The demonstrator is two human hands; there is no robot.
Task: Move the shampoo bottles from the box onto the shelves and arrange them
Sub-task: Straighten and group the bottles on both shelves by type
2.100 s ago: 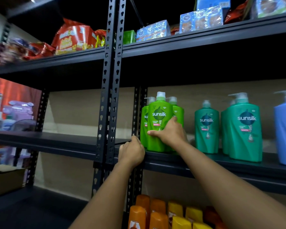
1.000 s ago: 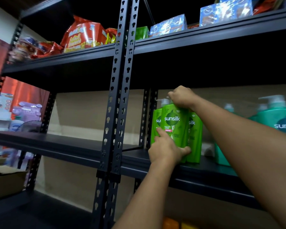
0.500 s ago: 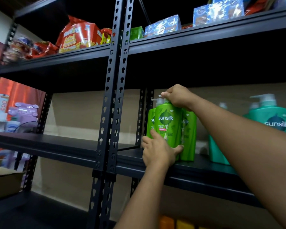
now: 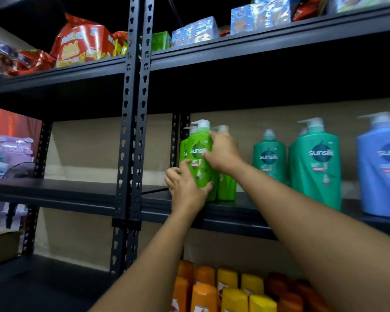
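Observation:
Three light-green pump shampoo bottles stand clustered at the left end of the middle shelf [image 4: 234, 221]. The front green bottle [image 4: 197, 158] is held by both hands. My left hand [image 4: 186, 190] grips its lower part, thumb on the right side and fingers spread on the left. My right hand [image 4: 223, 154] grips its upper right side, just below the pump. A second green bottle [image 4: 227, 186] shows behind my right hand, and a third green bottle [image 4: 183, 152] peeks out at the left.
Teal bottles [image 4: 316, 163] and a blue bottle [image 4: 379, 170] stand further right on the same shelf. Black perforated uprights [image 4: 134, 131] rise just left of the green bottles. Snack packs [image 4: 81, 46] fill the top shelf. Orange and yellow bottles [image 4: 212, 289] sit below. A cardboard box [image 4: 0, 246] lies low left.
My right hand has come down from the pump head to the front green bottle's upper side. My left hand stays at its base. The view has shifted right.

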